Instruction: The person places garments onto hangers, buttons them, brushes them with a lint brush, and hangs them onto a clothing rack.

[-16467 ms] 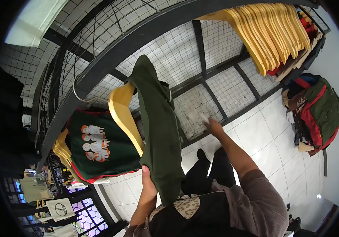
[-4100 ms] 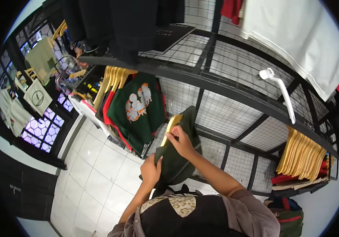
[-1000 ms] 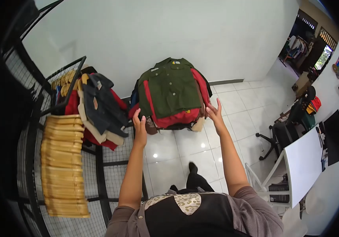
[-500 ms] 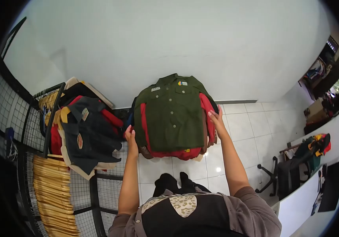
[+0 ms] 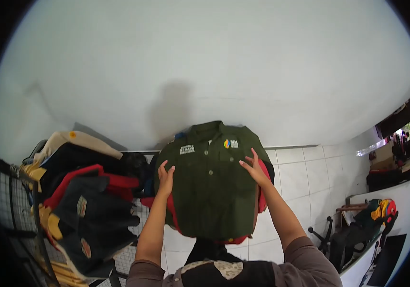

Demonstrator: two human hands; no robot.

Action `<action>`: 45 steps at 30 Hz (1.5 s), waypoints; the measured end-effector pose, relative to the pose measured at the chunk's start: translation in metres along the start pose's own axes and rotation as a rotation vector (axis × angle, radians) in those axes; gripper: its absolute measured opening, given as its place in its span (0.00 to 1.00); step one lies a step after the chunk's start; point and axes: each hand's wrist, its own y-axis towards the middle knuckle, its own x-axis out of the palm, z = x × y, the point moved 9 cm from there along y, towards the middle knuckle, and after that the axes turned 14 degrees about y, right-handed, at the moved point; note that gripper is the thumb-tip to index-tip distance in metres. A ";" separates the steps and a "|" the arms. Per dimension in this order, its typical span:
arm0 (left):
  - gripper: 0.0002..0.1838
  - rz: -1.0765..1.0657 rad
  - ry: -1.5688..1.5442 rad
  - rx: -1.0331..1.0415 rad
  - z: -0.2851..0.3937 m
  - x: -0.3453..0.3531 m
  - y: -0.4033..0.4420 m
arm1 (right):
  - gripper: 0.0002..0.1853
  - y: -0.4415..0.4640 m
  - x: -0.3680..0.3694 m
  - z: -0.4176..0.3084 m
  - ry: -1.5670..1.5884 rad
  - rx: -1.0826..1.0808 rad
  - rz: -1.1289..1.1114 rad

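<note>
A dark green button-up shirt (image 5: 210, 196) with chest pockets, white lettering and a flame-like logo lies front up in the middle of the head view. Red cloth (image 5: 262, 200) and other garments show from beneath its sides and lower edge. My left hand (image 5: 166, 178) is over the shirt's left part, its fingers apart. Over the right chest, below the logo, my right hand (image 5: 256, 171) is open with thumb and fingers spread. Whether either hand touches the fabric is hard to tell. Neither one grips anything.
On the left, a black rack (image 5: 35, 201) carries shirts on wooden hangers (image 5: 66, 273), among them a dark grey shirt (image 5: 85, 225) with patches. A white wall (image 5: 262, 71) stands behind. To the right are floor tiles (image 5: 295, 172) and an office chair (image 5: 341, 244) holding clothes.
The view has moved closer to the green shirt, which appears larger and lower. My hands have shifted from beside the pile to over the shirt's front, and their fingers have spread.
</note>
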 end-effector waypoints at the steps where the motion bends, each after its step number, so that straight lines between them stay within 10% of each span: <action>1: 0.29 -0.029 0.053 -0.039 -0.009 0.013 0.024 | 0.51 0.024 0.000 0.002 -0.067 -0.012 0.008; 9: 0.38 -0.101 0.421 0.153 -0.075 0.101 0.184 | 0.40 0.195 -0.011 0.030 -0.807 -0.446 -0.055; 12: 0.43 -0.130 0.437 0.204 -0.073 0.121 0.221 | 0.35 0.221 0.001 0.033 -1.117 -0.239 -0.025; 18: 0.18 -0.399 0.797 0.217 -0.070 0.145 0.219 | 0.22 0.213 0.007 0.017 -1.154 -0.414 -0.036; 22: 0.08 -0.032 0.466 0.365 -0.014 0.092 0.187 | 0.22 0.159 0.011 -0.031 -1.170 -0.684 0.066; 45: 0.07 0.890 0.378 0.326 0.141 -0.264 -0.452 | 0.11 -0.333 0.122 -0.232 -0.401 -1.407 -0.169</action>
